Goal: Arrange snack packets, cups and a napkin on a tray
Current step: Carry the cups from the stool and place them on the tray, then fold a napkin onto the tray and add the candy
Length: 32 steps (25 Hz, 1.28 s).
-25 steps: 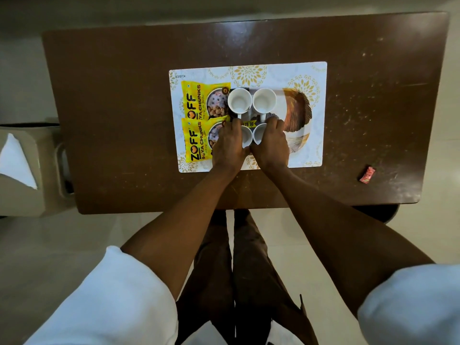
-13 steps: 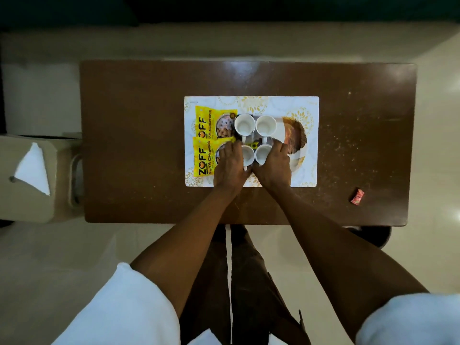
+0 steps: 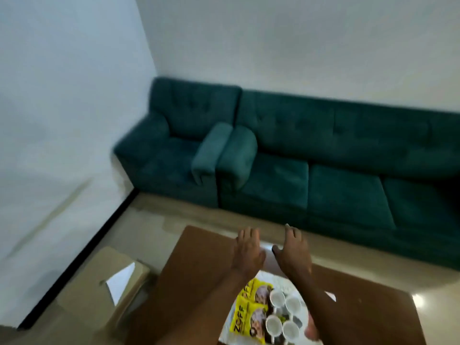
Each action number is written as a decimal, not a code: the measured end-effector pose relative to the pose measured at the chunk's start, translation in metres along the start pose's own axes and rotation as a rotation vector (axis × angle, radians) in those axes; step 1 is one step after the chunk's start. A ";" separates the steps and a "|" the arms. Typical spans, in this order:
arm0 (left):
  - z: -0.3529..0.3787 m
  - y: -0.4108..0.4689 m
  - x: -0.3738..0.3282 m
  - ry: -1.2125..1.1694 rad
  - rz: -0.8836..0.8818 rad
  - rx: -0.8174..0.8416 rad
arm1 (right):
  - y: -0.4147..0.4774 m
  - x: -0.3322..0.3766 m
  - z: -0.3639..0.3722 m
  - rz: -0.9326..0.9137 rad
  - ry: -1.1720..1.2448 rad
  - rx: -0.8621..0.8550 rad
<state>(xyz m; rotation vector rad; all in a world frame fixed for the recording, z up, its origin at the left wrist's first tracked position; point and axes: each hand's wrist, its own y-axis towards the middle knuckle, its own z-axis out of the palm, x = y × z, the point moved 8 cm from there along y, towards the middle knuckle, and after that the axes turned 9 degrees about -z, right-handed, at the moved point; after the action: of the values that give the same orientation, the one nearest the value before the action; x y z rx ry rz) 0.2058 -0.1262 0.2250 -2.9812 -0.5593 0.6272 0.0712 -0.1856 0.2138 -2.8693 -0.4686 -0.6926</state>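
Left hand: opened flat, nothing is held.
Right hand: opened, empty, held near the left one.
Cups: four are grouped on the tray, below both wrists.
Packets: two are laid on the tray, left of the cups.
Napkin: cannot be told, the view is blurred.
Risk: a cup may be knocked over if a forearm is lowered carelessly.

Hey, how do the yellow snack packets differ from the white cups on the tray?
The snack packets are yellow, printed and lie flat along the tray's left side; the cups are plain white, round and stand upright with mouths open, grouped in a square to the packets' right. There are two packets and four cups. Both sit on the tray, and neither hand touches them.
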 end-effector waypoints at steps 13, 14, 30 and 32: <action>-0.545 0.007 0.166 0.091 -0.145 -0.738 | 0.111 0.438 -0.303 -0.744 -0.163 -0.427; -0.562 -0.007 0.190 0.114 -0.168 -0.755 | 0.104 0.473 -0.301 -0.787 -0.153 -0.432; -0.523 -0.031 0.650 0.098 -0.528 -0.517 | 0.097 0.802 0.112 -0.899 -0.124 -0.025; -0.447 -0.021 0.681 0.057 -0.559 -0.400 | 0.102 0.781 0.194 -0.830 -0.127 0.093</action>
<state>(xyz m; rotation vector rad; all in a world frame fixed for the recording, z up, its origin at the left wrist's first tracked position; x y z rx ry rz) 0.9574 0.1498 0.3769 -2.9239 -1.5957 0.4121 0.8458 -0.0330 0.3992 -2.5625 -1.6957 -0.5481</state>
